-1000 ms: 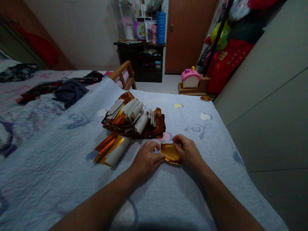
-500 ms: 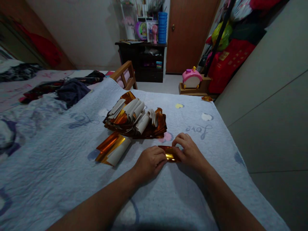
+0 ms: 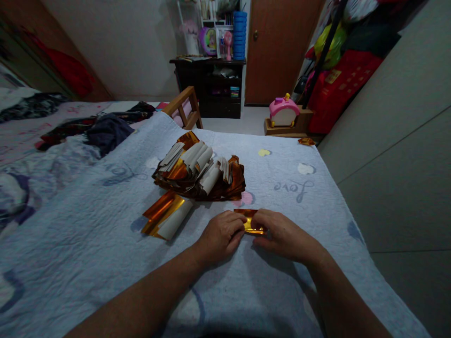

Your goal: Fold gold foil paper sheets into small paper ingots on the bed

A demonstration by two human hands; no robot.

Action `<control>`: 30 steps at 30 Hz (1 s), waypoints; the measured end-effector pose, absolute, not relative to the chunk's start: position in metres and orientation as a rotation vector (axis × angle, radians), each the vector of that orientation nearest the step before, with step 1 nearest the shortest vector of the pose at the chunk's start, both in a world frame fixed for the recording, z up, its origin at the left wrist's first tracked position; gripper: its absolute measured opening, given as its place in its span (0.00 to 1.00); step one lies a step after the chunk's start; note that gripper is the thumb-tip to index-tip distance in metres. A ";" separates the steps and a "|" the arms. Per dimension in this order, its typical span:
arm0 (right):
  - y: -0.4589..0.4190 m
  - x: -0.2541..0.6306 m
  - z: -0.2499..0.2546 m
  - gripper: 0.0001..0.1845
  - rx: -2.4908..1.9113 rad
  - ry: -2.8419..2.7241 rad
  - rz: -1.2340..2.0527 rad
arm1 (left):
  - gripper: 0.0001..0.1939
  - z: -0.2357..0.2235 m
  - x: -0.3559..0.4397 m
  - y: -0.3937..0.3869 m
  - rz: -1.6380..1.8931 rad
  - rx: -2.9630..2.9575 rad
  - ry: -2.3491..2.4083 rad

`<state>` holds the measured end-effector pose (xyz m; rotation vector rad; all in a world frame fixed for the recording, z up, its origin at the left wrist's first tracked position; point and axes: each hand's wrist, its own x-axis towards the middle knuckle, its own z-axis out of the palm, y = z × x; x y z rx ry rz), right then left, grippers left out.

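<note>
A small piece of shiny gold foil paper (image 3: 249, 221) lies on the bed between my two hands, with a crease along its length. My left hand (image 3: 225, 234) grips its left end, thumb and fingers closed on it. Over its right end my right hand (image 3: 278, 232) has its fingers curled onto the foil, the thumb low at the near edge. Farther off, a thick pile of folded gold and grey-white papers (image 3: 200, 169) is heaped on the cover. One loose bundle of the same paper (image 3: 169, 216) sticks out toward me at the left.
The light blue bed cover (image 3: 123, 272) spreads around my arms. At its far right corner rests another gold foil piece (image 3: 306, 141). Dark clothes (image 3: 109, 134) are at the left, a wooden rail (image 3: 183, 108) beyond, and a pale cabinet (image 3: 398, 164) flanks the right side.
My right hand has shifted from the foil's upper right, its fingers now laid over the foil and its thumb lower. My left hand stays on the left end. The view has shifted slightly.
</note>
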<state>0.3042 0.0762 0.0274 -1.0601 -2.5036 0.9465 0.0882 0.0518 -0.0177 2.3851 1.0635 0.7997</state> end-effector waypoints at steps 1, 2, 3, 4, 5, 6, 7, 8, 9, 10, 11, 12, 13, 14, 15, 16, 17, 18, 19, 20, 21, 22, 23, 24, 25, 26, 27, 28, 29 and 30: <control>0.077 0.303 0.024 0.13 -1.062 -2.518 0.950 | 0.08 -0.018 0.088 0.052 0.789 2.384 1.067; 0.078 0.302 0.020 0.14 -1.063 -2.522 0.960 | 0.08 -0.018 0.088 0.052 0.781 2.383 1.071; 0.079 0.301 0.016 0.12 -1.054 -2.528 0.979 | 0.08 -0.018 0.087 0.052 0.774 2.380 1.077; 0.081 0.300 0.014 0.10 -1.050 -2.532 1.007 | 0.08 -0.019 0.087 0.052 0.772 2.375 1.080; 0.082 0.299 0.012 0.09 -1.067 -2.519 1.022 | 0.08 -0.019 0.087 0.052 0.770 2.370 1.081; 0.084 0.299 0.011 0.09 -1.086 -2.512 1.037 | 0.07 -0.020 0.086 0.052 0.770 2.365 1.080; 0.086 0.299 0.010 0.09 -1.111 -2.505 1.054 | 0.08 -0.020 0.086 0.052 0.770 2.358 1.078; 0.087 0.300 0.010 0.09 -1.138 -2.496 1.073 | 0.08 -0.020 0.086 0.052 0.769 2.351 1.077; 0.088 0.301 0.011 0.09 -1.166 -2.485 1.097 | 0.08 -0.019 0.086 0.052 0.769 2.343 1.079; 0.089 0.302 0.011 0.09 -1.189 -2.471 1.124 | 0.08 -0.018 0.086 0.052 0.769 2.335 1.083; 0.090 0.303 0.011 0.09 -1.204 -2.454 1.153 | 0.09 -0.017 0.086 0.052 0.765 2.328 1.091; 0.091 0.305 0.011 0.10 -1.212 -2.436 1.178 | 0.09 -0.016 0.086 0.052 0.760 2.325 1.102; 0.091 0.305 0.010 0.10 -1.221 -2.421 1.191 | 0.10 -0.015 0.087 0.052 0.751 2.327 1.119; 0.091 0.306 0.010 0.10 -1.235 -2.413 1.193 | 0.10 -0.014 0.087 0.053 0.739 2.331 1.145; 0.091 0.306 0.010 0.10 -1.255 -2.412 1.187 | 0.10 -0.014 0.087 0.053 0.726 2.335 1.182; 0.091 0.305 0.011 0.10 -1.285 -2.412 1.171 | 0.10 -0.014 0.087 0.053 0.712 2.336 1.228; 0.090 0.305 0.012 0.10 -1.324 -2.408 1.147 | 0.09 -0.015 0.087 0.053 0.698 2.334 1.277; 0.089 0.304 0.013 0.10 -1.360 -2.403 1.122 | 0.09 -0.016 0.087 0.053 0.685 2.327 1.323; 0.089 0.302 0.014 0.10 -1.390 -2.398 1.096 | 0.08 -0.017 0.087 0.053 0.674 2.320 1.359; 0.088 0.301 0.015 0.11 -1.411 -2.395 1.070 | 0.08 -0.018 0.087 0.054 0.662 2.315 1.385; 0.087 0.301 0.016 0.11 -1.428 -2.393 1.043 | 0.08 -0.019 0.087 0.054 0.649 2.313 1.404; 0.087 0.300 0.016 0.11 -1.443 -2.394 1.021 | 0.08 -0.020 0.087 0.054 0.638 2.313 1.420; 0.087 0.300 0.016 0.11 -1.461 -2.396 1.002 | 0.08 -0.021 0.088 0.054 0.628 2.314 1.433; 0.087 0.300 0.015 0.11 -1.482 -2.399 0.981 | 0.08 -0.021 0.088 0.054 0.618 2.315 1.447; 0.087 0.300 0.014 0.10 -1.504 -2.402 0.962 | 0.09 -0.021 0.088 0.054 0.608 2.315 1.461; 0.087 0.300 0.012 0.10 -1.521 -2.407 0.942 | 0.09 -0.021 0.089 0.054 0.598 2.315 1.473; 0.087 0.301 0.011 0.10 -1.531 -2.415 0.921 | 0.09 -0.021 0.089 0.054 0.588 2.315 1.483; 0.087 0.301 0.011 0.09 -1.537 -2.424 0.901 | 0.09 -0.021 0.089 0.054 0.582 2.313 1.492; 0.087 0.301 0.010 0.09 -1.536 -2.433 0.887 | 0.09 -0.021 0.089 0.054 0.578 2.310 1.503; 0.087 0.300 0.010 0.09 -1.536 -2.439 0.878 | 0.09 -0.021 0.089 0.054 0.576 2.305 1.513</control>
